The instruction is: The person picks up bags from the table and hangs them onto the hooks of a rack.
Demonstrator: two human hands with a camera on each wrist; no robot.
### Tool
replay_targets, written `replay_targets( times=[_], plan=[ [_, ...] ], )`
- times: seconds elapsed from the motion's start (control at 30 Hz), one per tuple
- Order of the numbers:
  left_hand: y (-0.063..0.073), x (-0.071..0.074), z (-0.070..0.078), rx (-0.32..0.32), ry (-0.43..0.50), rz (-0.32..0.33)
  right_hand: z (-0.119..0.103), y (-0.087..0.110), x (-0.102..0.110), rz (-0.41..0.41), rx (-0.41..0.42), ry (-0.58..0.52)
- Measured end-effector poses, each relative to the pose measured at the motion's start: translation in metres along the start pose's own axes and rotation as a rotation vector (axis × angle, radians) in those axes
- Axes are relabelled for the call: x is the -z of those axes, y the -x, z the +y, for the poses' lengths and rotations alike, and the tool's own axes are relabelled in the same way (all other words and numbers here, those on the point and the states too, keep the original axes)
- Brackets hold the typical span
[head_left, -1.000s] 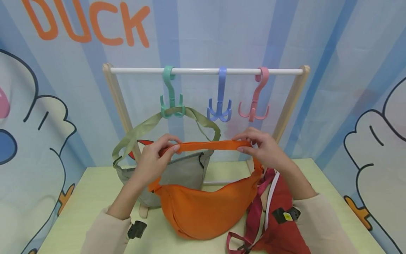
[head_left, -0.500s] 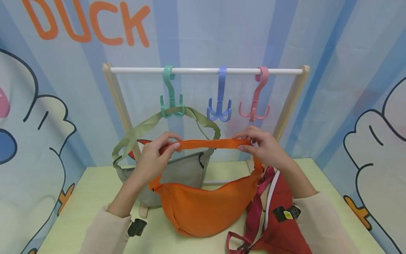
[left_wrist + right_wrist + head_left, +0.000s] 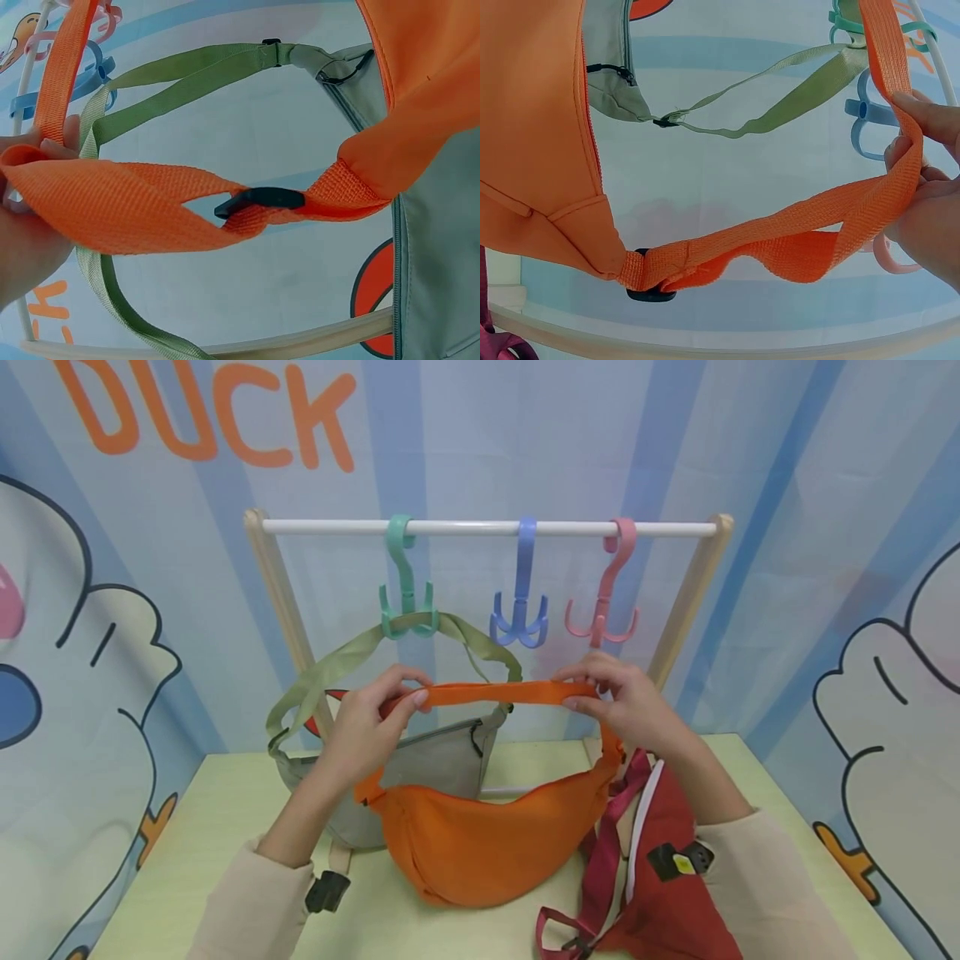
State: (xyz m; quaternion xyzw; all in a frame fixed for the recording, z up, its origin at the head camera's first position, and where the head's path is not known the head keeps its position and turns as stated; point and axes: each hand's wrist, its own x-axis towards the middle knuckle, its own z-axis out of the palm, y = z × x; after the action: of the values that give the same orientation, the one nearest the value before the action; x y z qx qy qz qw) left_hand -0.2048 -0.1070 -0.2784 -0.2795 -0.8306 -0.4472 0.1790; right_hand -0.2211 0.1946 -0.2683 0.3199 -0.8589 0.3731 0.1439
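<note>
An orange crescent-shaped bag point(image 3: 487, 847) hangs by its strap point(image 3: 498, 693) between my two hands. My left hand point(image 3: 367, 722) pinches the strap's left end between thumb and fingers. At the right end my right hand point(image 3: 626, 702) pinches it the same way, so the stretch between is nearly straight and level. A black buckle point(image 3: 262, 199) joins strap and bag in the left wrist view; another black buckle point(image 3: 651, 295) shows in the right wrist view. Just above and behind the strap hang a blue hook point(image 3: 519, 618) and a pink hook point(image 3: 600, 610).
A white rail point(image 3: 465, 527) on wooden posts carries the hooks. From the green hook point(image 3: 407, 593) hangs a grey bag point(image 3: 442, 756) by its green strap point(image 3: 330, 668), behind the orange one. A red bag point(image 3: 667, 877) with a maroon strap lies on the table point(image 3: 172, 860) at the right.
Both hands have risen slightly, lifting the orange bag and its strap a little higher. The grips look the same, and the grey and red bags have stayed in place.
</note>
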Motion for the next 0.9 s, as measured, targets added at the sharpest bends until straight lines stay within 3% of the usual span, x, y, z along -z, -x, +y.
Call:
replay_targets(
  times=[0.9],
  plan=[
    [-0.011,0.003,0.005,0.016,0.006,0.005,-0.006,-0.008,0.007,0.060,0.002,0.016]
  ],
)
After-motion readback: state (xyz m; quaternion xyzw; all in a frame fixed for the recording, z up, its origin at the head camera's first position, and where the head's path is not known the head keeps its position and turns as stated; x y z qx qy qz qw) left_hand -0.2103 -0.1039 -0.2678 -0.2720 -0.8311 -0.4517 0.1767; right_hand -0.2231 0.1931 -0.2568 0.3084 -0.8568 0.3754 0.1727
